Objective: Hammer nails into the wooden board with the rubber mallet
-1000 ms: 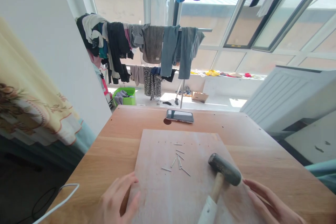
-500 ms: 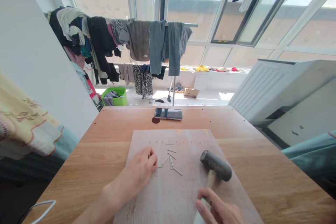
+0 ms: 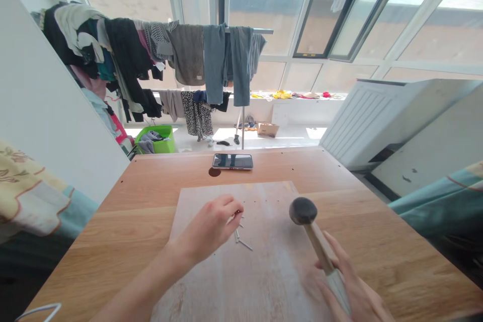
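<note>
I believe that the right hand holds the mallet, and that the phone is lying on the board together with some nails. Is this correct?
Not entirely: the phone is not on the board. The head view shows it on the table, beyond the board. The right hand does hold the mallet, and nails do lie on the board.

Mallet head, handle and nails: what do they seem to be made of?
Mallet head: probably rubber, matte, judging by its dull black surface. Handle: likely wood, unglossy, pale tan; the whitish lower part is unclear. Nails: apparently smooth metal, thin and silvery.
</note>
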{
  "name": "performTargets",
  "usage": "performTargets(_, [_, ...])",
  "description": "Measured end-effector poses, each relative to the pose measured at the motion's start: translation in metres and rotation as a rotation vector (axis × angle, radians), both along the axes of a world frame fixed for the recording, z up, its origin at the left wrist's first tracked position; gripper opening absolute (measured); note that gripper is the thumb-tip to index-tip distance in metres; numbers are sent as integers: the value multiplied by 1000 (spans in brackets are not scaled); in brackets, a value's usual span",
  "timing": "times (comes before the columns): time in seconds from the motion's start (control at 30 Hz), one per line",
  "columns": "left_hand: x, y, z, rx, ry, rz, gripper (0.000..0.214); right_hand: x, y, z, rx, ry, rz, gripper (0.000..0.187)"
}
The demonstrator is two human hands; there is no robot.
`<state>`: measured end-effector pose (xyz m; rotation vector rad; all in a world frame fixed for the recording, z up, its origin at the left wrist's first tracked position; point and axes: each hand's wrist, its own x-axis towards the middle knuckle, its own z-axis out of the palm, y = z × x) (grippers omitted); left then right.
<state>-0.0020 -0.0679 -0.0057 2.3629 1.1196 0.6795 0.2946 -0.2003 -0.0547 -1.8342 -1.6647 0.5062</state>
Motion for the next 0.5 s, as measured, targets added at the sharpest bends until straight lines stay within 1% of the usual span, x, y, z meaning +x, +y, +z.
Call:
performTargets(0.07, [20,14,-1,-23,-42,-42,16,5,5,2,4,-77,60,59])
performTargets(0.13, [38,27,-6,-43,-49,-80,16,6,7,2,16,-105,71,58])
performTargets(0.2, [54,38,-12,-42,-19,-102,18,4,7,2,26,-75,37,56])
performTargets(0.3, [73,48,-19,-18,47,-129,22,3,7,3,13,38,-52,52])
performTargets(0.37, [83,51,-23,-15,37,-150,24,5,8,2,-41,129,-97,52])
performTargets(0.5, [97,56,-33,-72,-135,-150,24,7,9,2,-270,373,-120,58])
